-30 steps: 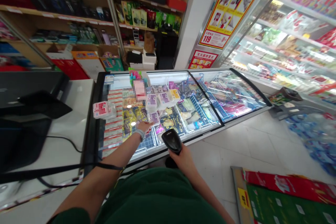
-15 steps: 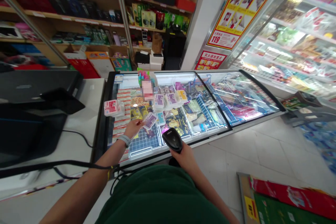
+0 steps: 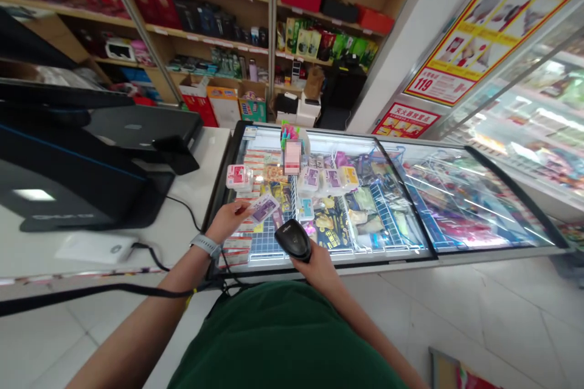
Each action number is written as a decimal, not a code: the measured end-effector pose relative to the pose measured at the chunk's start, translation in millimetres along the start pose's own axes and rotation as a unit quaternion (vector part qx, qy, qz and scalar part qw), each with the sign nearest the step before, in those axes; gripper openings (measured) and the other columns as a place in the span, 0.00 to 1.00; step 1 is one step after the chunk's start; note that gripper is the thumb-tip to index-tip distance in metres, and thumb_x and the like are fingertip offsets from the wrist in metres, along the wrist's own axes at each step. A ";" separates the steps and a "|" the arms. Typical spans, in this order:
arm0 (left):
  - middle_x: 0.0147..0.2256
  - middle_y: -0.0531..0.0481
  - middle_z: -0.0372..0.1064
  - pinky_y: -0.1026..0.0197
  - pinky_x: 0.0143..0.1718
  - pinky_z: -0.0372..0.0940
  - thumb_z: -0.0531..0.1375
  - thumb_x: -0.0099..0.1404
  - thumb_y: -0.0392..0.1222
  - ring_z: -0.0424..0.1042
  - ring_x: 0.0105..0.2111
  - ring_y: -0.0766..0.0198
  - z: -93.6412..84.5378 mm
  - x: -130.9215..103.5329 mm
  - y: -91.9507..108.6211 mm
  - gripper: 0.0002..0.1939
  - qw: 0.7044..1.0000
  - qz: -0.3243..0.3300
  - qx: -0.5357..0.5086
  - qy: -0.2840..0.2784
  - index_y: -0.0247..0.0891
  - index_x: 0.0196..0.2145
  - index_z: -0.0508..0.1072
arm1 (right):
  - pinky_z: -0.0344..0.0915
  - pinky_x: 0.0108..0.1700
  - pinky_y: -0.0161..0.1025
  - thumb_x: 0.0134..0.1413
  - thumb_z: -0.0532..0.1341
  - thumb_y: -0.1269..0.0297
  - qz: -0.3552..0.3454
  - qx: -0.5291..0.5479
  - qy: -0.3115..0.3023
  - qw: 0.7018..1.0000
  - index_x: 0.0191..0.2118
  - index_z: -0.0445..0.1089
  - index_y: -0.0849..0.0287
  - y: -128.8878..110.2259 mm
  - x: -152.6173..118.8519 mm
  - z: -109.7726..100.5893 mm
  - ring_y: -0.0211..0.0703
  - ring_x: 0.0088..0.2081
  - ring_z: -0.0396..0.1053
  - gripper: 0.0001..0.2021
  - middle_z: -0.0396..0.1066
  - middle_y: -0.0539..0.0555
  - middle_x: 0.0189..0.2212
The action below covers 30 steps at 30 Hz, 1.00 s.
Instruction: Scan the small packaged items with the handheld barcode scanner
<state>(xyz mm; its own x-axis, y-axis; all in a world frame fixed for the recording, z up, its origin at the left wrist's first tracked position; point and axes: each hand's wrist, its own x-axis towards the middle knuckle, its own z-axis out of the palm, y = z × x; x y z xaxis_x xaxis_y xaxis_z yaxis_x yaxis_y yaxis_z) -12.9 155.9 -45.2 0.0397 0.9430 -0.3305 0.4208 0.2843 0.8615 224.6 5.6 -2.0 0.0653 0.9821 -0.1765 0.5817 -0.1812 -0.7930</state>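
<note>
My left hand [image 3: 232, 219], with a watch on its wrist, pinches the left edge of a purple-and-white pack [image 3: 264, 208] over the glass-topped freezer [image 3: 396, 260]. My right hand [image 3: 314, 261] is wrapped round a black handheld scanner [image 3: 293, 239], whose head is just right of and below that pack. On the glass lie a red-labelled pack [image 3: 238, 176] at the left, a blue-labelled pack [image 3: 306, 208] near the scanner, and, farther back, purple-labelled packs [image 3: 310, 179] beside a yellow-labelled one [image 3: 349, 176]. Colourful items [image 3: 289, 132] stand at the freezer's back edge.
On the left, a white counter [image 3: 191, 209] holds a black terminal [image 3: 82, 176] and a white box [image 3: 93, 247]. A black cable crosses my left forearm. Stocked shelves [image 3: 205, 39] rise behind; a red and yellow poster [image 3: 469, 36] hangs at the right.
The view has shifted left, showing more of the counter. My left hand and the purple pack have moved left relative to the freezer packs, and the pack has turned slightly. Both hands keep their holds.
</note>
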 end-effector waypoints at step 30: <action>0.35 0.50 0.71 0.61 0.32 0.68 0.58 0.65 0.48 0.71 0.30 0.68 -30.9 42.8 -8.1 0.15 0.976 -0.069 -0.135 0.159 0.34 0.43 0.71 | 0.64 0.35 0.36 0.46 0.63 0.63 0.010 -0.006 0.015 1.000 0.39 0.70 0.61 4.4 -1.3 -4.0 0.48 0.34 0.73 0.12 0.75 0.56 0.31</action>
<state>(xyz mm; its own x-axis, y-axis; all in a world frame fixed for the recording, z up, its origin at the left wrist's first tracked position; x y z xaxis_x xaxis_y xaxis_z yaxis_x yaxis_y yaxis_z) -42.6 199.3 -54.4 -0.3011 0.8864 -0.3517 0.1470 0.4075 0.9013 230.4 3.7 -3.0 0.1016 0.9794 -0.1746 0.5901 -0.2006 -0.7820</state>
